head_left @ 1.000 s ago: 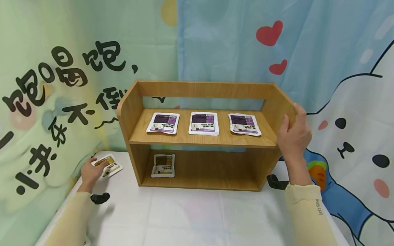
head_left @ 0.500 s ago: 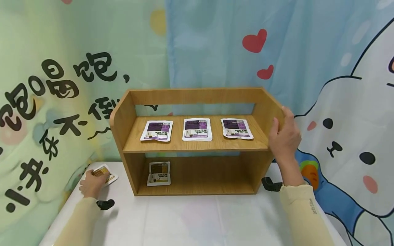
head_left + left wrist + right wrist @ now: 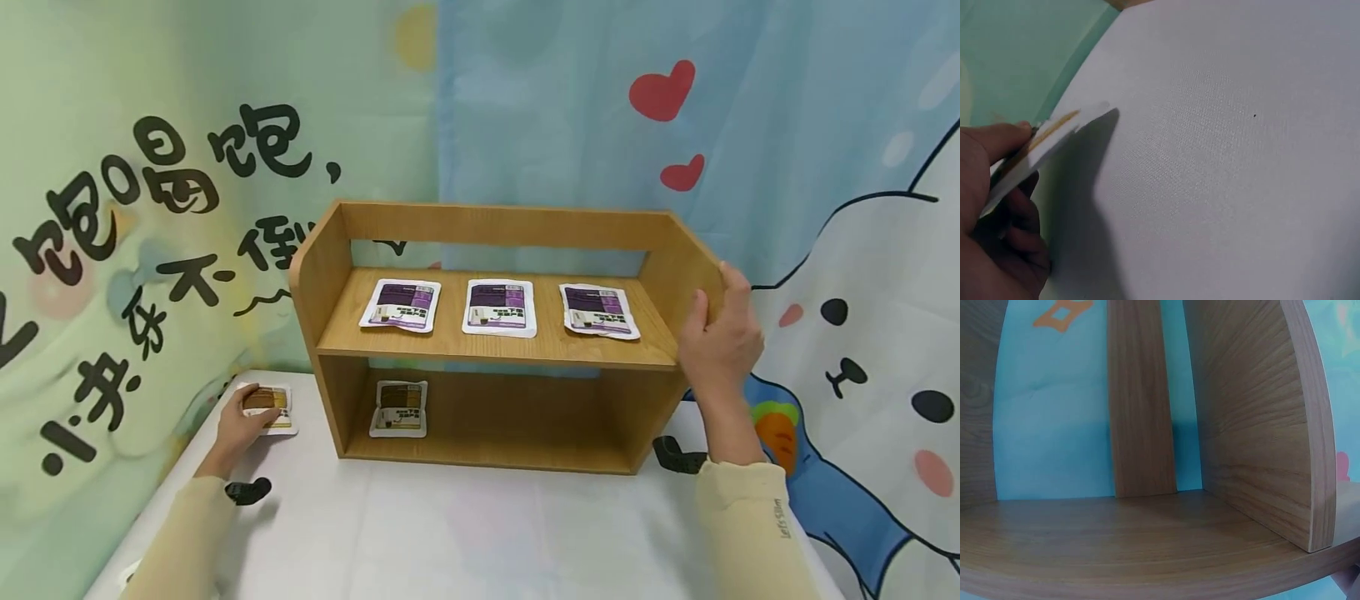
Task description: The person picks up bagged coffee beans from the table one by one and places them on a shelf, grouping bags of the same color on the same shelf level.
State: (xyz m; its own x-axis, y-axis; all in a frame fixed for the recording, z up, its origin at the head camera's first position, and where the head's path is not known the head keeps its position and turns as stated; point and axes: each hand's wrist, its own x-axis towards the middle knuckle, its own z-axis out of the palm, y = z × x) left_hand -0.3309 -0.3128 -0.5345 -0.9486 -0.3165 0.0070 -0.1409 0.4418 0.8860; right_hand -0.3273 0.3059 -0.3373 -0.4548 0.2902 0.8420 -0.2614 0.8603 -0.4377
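Note:
A wooden two-level shelf (image 3: pixel 495 354) stands on the white table (image 3: pixel 465 533). My right hand (image 3: pixel 718 333) grips its right side panel (image 3: pixel 1260 425), thumb on the inner face. Three purple-and-white sachets (image 3: pixel 499 307) lie in a row on the upper board. One brown sachet (image 3: pixel 401 408) lies at the left of the lower level. At the table's left, my left hand (image 3: pixel 242 423) pinches another brown sachet (image 3: pixel 267 405); the left wrist view shows this brown sachet (image 3: pixel 1041 147) lifted off the cloth between thumb and fingers.
Printed cloth backdrops hang close behind and at both sides of the table. Black wrist mounts (image 3: pixel 247 490) sit on both forearms. White tablecloth stretches in front of the shelf.
My left hand has turned the brown sachet and drawn it nearer the shelf, lifting its edge. The right hand stays on the shelf's side panel. The head view shifted slightly.

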